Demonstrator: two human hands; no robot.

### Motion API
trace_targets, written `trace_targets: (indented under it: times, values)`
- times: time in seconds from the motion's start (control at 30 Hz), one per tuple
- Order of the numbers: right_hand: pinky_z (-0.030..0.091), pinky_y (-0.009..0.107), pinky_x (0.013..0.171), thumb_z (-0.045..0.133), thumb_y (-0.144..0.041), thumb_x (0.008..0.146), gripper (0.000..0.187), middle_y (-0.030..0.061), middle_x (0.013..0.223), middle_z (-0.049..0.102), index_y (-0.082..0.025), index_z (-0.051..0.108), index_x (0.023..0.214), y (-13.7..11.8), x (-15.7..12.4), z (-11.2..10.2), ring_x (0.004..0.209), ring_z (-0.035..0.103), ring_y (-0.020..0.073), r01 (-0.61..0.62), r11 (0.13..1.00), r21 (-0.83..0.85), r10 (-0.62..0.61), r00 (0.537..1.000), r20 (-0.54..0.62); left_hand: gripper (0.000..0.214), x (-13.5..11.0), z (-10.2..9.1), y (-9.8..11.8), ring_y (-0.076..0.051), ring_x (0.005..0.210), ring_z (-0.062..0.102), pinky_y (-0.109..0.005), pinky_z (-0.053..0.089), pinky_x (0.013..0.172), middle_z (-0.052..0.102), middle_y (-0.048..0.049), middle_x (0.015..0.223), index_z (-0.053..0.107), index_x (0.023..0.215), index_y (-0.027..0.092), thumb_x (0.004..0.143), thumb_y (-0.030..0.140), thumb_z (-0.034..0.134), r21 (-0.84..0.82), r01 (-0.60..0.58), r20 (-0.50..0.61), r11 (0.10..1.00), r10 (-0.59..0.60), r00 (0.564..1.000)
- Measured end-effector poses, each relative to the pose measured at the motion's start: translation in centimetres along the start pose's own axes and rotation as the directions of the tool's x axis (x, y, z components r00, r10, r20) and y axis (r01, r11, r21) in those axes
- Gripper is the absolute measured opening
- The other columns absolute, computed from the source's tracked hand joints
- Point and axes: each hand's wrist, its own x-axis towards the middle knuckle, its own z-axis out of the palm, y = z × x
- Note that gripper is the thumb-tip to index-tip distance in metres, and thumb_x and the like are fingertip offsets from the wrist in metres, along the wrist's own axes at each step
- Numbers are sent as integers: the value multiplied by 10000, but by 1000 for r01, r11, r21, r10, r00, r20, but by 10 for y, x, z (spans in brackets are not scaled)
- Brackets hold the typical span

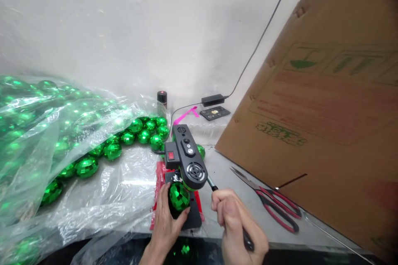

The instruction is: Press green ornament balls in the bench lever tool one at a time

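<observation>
A shiny green faceted ball (pixel 179 196) sits under the front end of a black bench machine (pixel 189 155), which has round vents, a red switch and a side lever. My left hand (pixel 164 219) is curled around that ball, thumb on its right side and fingers on its left. Closed in a fist, my right hand (pixel 238 223) grips the dark lever handle (pixel 248 240) at the machine's right. Part of the ball's top is hidden by the machine head. Beneath the machine is a dark base plate (pixel 194 215) with red material (pixel 159 190) around it.
Many green faceted balls (pixel 87 167) lie in a clear plastic bag (pixel 59 132) on the left. Red-handled scissors (pixel 273 203) rest at right, before a large cardboard box (pixel 311 103). Behind are a black can (pixel 162 98), a power adapter (pixel 213 99) and a dark phone-like slab (pixel 214 113).
</observation>
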Motion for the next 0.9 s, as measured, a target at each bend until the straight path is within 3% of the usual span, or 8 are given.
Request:
trace_targets:
  times: [0.13, 0.3, 0.43, 0.57, 0.7, 0.9]
  values:
    - [374, 274, 597, 484, -181, 1148, 414, -8, 728, 535, -207, 505, 735, -4, -4, 6, 651, 499, 113, -85, 996, 3, 85, 993, -87, 662, -4, 11, -4, -433, 1439, 639, -695, 529, 1186, 660, -235, 1493, 530, 1495, 186, 882, 320, 742, 47, -72, 15, 996, 71, 997]
    - [374, 273, 590, 473, -169, 1148, 407, -11, 710, 534, -205, 520, 746, -3, -5, 4, 647, 526, 113, -1, 1000, 1, 1, 1000, -13, 792, -6, 18, -12, -448, 1440, 638, -696, 543, 1175, 651, -231, 1531, 528, 1521, 191, 816, 398, 824, 0, -44, 68, 999, 44, 997]
    - [341, 292, 591, 484, -190, 1154, 449, -3, 713, 509, -202, 496, 705, -6, -10, 9, 633, 480, 118, -97, 995, 18, 98, 989, -112, 779, -3, 21, -17, -452, 1366, 688, -685, 578, 1131, 711, -219, 1452, 593, 1453, 187, 759, 419, 859, -12, -28, 52, 1000, 29, 998]
    - [345, 292, 619, 488, -186, 1153, 458, -21, 678, 449, -209, 458, 696, -3, -18, 15, 654, 492, 128, -53, 999, -4, 52, 985, -163, 706, -1, 22, -12, -431, 1286, 738, -662, 619, 1077, 752, -207, 1379, 619, 1405, 179, 759, 369, 829, 2, -60, 8, 998, 60, 998]
    - [317, 295, 587, 453, -210, 1162, 478, -13, 705, 487, -209, 442, 684, 9, -23, 14, 633, 479, 115, -28, 998, -57, 17, 983, -182, 695, -1, 22, -8, -418, 1243, 761, -636, 651, 1035, 770, -193, 1345, 627, 1388, 181, 743, 349, 826, 17, -94, -21, 995, 95, 995]
    - [306, 271, 514, 446, -148, 1132, 464, -24, 657, 484, -210, 472, 673, 29, -25, 9, 560, 472, 100, 129, 991, -34, -133, 980, -151, 696, -1, 22, -8, -416, 1194, 786, -614, 681, 987, 783, -196, 1317, 629, 1384, 169, 732, 321, 822, 47, -150, -50, 988, 153, 987]
